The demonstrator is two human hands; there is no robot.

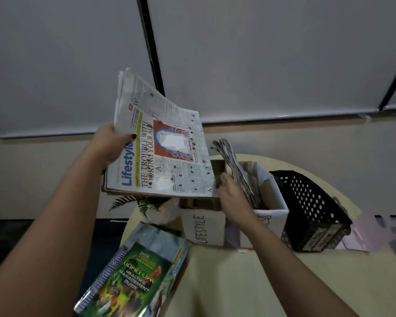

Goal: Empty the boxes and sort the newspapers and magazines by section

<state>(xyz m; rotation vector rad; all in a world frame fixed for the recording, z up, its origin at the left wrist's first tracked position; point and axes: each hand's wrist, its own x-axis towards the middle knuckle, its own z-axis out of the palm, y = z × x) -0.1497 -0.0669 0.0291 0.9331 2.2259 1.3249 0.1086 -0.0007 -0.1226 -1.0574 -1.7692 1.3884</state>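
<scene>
1. Currently the left hand (pixel 111 146) pinches a folded Lifestyle newspaper (pixel 160 154) at its edge, thumb on top, held up over the LIFESTYLE box (pixel 204 227).
2. Right hand (pixel 232 193), fingers straight and holding nothing, reaches into the second white box (pixel 272 216), touching the upright papers (pixel 236 170) there.
3. Magazines (pixel 133 273) lie stacked on the round table (pixel 249 282), near edge.
4. Black basket (pixel 311 209) stands just beside the boxes; contents not visible.
5. Judgement: mid-task. Some items out, the held paper unfiled, the second box not yet emptied.
</scene>
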